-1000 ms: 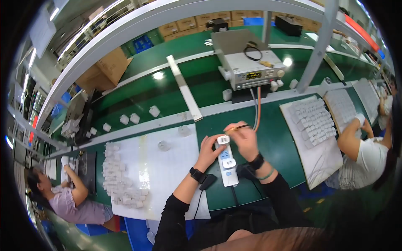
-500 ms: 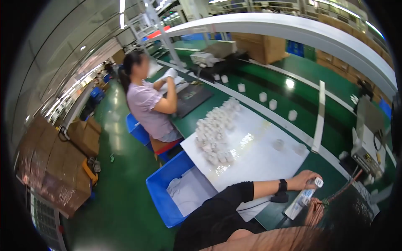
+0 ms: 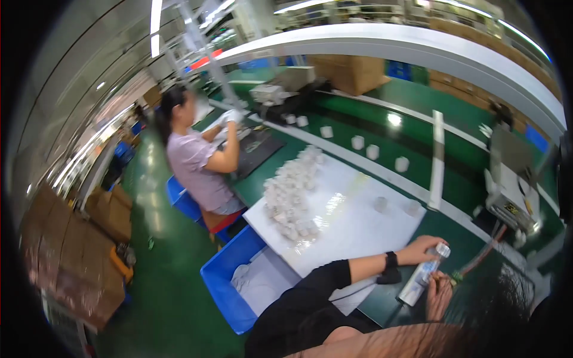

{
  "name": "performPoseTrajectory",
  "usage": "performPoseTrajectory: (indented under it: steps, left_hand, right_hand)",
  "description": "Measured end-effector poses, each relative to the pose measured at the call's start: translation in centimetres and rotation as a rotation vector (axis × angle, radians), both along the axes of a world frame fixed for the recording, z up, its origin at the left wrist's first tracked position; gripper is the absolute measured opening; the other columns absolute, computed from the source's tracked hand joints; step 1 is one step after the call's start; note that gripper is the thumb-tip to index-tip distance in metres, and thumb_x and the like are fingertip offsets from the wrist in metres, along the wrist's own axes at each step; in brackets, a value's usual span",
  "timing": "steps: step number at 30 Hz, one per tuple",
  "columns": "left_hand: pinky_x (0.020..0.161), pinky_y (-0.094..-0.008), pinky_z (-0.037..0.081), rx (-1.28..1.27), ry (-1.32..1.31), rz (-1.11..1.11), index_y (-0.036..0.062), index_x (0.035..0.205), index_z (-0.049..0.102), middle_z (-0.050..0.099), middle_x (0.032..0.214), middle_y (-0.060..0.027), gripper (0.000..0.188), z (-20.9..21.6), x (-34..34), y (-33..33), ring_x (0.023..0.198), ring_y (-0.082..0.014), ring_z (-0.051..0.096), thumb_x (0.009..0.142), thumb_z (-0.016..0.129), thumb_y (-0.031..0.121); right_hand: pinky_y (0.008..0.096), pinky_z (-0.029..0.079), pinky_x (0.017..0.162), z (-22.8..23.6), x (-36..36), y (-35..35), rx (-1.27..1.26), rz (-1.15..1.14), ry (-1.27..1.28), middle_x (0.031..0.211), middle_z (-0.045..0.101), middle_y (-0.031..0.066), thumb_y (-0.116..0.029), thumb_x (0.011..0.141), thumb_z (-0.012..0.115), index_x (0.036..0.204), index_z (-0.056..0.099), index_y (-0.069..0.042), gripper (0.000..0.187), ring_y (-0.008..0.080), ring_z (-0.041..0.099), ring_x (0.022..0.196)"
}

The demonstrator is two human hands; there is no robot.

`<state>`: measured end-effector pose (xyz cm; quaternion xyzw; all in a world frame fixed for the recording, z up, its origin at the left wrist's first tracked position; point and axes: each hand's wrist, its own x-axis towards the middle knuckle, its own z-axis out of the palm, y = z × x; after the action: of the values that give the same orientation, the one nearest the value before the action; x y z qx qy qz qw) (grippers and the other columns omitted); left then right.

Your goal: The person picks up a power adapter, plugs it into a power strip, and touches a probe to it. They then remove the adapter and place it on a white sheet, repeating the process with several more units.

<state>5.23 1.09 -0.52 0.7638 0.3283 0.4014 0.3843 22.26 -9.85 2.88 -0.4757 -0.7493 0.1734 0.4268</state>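
View swung further left; left hand [image 3: 425,247] fingers grip grey device [image 3: 421,277]; right hand [image 3: 440,293] grip unclear.

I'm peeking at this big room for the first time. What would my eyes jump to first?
Probably the heap of small white pieces on the white sheet in the middle of the green bench. Next, the bright blue bin on the floor below it. At the lower right, the left hand holds a long silvery part, with the right hand close beside it.
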Motion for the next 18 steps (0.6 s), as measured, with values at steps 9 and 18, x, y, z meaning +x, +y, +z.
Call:
performPoseTrajectory:
  steps: [9,18]
  left_hand:
    - [0.092,-0.0312,0.046,0.116,-0.267,0.146,0.0085,0.128,0.053,0.06,0.109,-0.0046,0.043,6.6,-1.3,4.8,0.103,-0.0173,0.057,0.087,0.063,0.01]
    - [0.081,-0.0414,0.051,0.311,0.836,0.272,0.0138,0.119,0.06,0.061,0.102,-0.015,0.047,5.3,1.7,21.8,0.095,-0.0339,0.06,0.074,0.071,0.023]
  right_hand:
    - [0.0273,0.045,0.064,-0.9,-0.4,0.8,-0.216,0.119,0.338,0.083,0.057,0.0052,-0.008,0.084,0.065,0.104,0.068,-0.005,0.021,0.015,0.054,0.068]
    - [0.0235,0.043,0.06,-0.1,-0.1,0.3,-0.275,0.251,0.369,0.083,0.054,0.0022,-0.009,0.084,0.067,0.113,0.066,-0.008,0.03,0.0096,0.049,0.065]
